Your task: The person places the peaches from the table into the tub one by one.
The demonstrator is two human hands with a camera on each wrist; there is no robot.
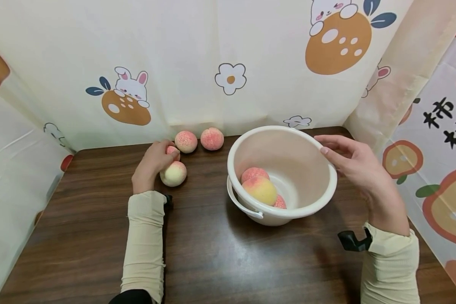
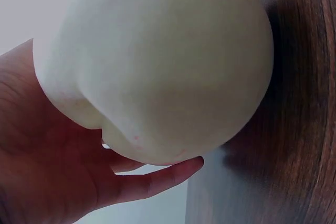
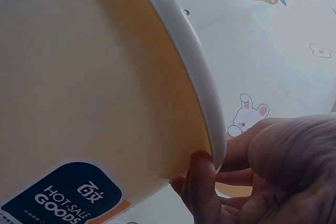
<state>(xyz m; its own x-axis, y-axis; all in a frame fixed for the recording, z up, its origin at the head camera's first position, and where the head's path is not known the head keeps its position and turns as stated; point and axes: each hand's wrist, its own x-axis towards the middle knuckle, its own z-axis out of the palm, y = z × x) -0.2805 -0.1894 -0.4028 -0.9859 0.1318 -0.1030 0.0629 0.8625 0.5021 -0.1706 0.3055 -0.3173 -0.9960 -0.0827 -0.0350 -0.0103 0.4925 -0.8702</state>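
Observation:
At the back left of the table, my left hand (image 1: pixel 152 162) grips a pink peach (image 1: pixel 173 153), its fingers covering much of the fruit. A pale yellow-white peach (image 1: pixel 173 174) lies just in front of that hand, and it fills most of the left wrist view, hiding the gripped one. My right hand (image 1: pixel 357 169) pinches the rim of a cream plastic bucket (image 1: pixel 311 181) on its right side. The bucket leans toward me. Inside lie a yellow-pink peach (image 1: pixel 260 191) and two pinker ones, partly hidden behind it. In the right wrist view, a dark label (image 3: pixel 63 198) shows on the bucket's wall.
Two more pink peaches, a left one (image 1: pixel 186 141) and a right one (image 1: pixel 212 139), sit by the back edge against the printed curtain (image 1: pixel 190 93). The bucket's handle (image 1: pixel 245 207) hangs down its front left. Curtains also border the dark wooden table (image 1: pixel 209 253) on both sides.

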